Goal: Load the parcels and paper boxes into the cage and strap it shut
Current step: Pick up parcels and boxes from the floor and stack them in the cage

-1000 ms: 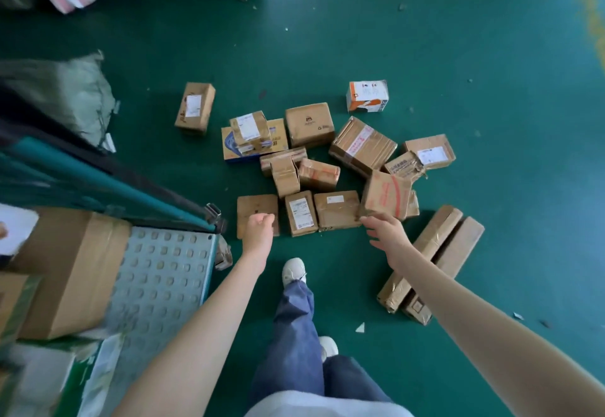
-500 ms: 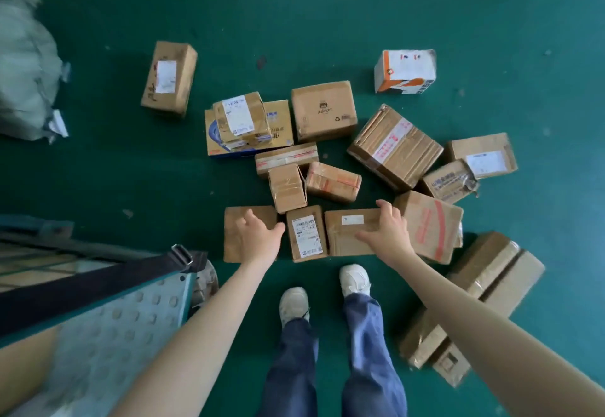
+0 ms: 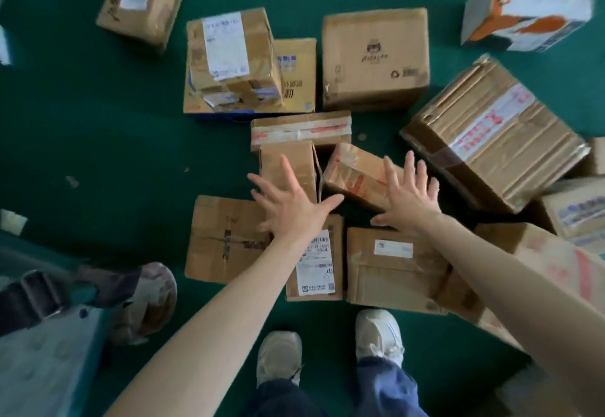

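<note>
Boxes point(image 3: 375, 56) lie in a loose heap on the green floor point(image 3: 98, 154), just ahead of two white shoes point(image 3: 278, 357); at least fourteen show, nearly all brown cardboard, squared and creased, many glossy with clear tape; one white box point(image 3: 530, 4) with orange print sits at the top right; a ribbed box point(image 3: 494, 132) with a red-lettered tape strip is the largest; five carry white paper labels that I can make out.

The left hand point(image 3: 291, 207) is flat, its five fingers splayed wide, holding nothing, over a small upright box point(image 3: 288, 168); the right hand point(image 3: 409, 197) is likewise spread and holds nothing, over a tilted, tape-wrapped box point(image 3: 357, 171); whether either palm touches cardboard I cannot tell.

The cage point(image 3: 42, 367) fills the lower left corner, blurred: a teal frame, a pale dimpled floor plate, and one black woven strap point(image 3: 19, 305) with a metal buckle lying across its edge; none of the boxes in view are inside it.
</note>
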